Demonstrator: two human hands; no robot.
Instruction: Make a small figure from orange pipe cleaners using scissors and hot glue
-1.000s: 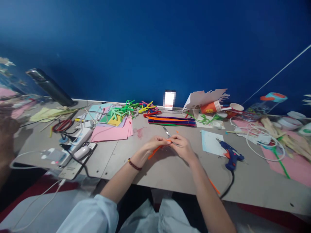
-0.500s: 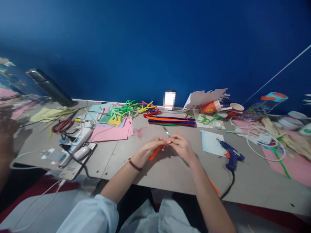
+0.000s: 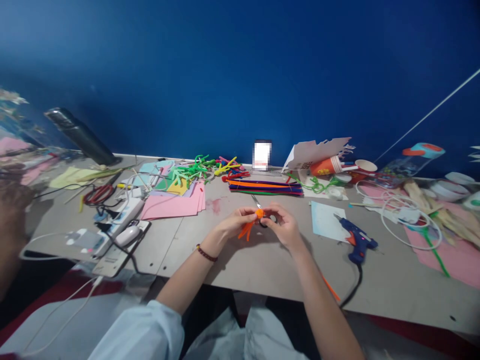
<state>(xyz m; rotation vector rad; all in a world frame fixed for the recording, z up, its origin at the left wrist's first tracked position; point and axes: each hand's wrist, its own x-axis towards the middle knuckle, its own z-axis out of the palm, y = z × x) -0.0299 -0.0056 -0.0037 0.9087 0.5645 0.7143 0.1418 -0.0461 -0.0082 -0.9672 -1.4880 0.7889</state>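
My left hand (image 3: 235, 223) and my right hand (image 3: 284, 224) meet over the middle of the grey table (image 3: 262, 265). Both pinch a folded orange pipe cleaner (image 3: 250, 225); its bent top sits between my fingertips and its loose ends hang down below my left hand. A pair of small scissors (image 3: 257, 202) lies on the table just behind my hands. A bundle of straight coloured pipe cleaners (image 3: 265, 187) lies farther back.
A blue glue gun (image 3: 356, 239) with a black cord lies to the right, beside a pale paper sheet (image 3: 327, 220). Pink and coloured paper (image 3: 176, 200) is stacked at left, near a power strip (image 3: 120, 217). Paper cups (image 3: 330, 165) stand at the back. Another person's blurred arm (image 3: 9, 220) shows at far left.
The orange pipe cleaner, held as one slanted strand before, is now folded into a bunch between my fingertips. My hands have stayed in place.
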